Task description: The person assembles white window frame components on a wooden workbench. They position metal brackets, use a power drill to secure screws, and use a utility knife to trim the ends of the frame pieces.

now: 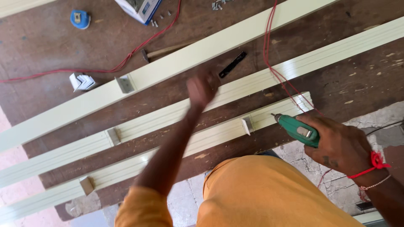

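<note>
Brown wooden bench [54,38] carries cream profiles [176,67] over cracked floor [185,201].

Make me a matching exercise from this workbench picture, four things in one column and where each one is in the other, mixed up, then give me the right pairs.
Things:
1. green drill
2. blue tape measure
3. hammer
4. black flat strip

Places:
A. top left corner of the bench
B. between the two upper cream profiles, near the left hand
C. in the right hand
D. above the top profile, beside the red cable

Pairs: 1-C, 2-A, 3-D, 4-B
</note>
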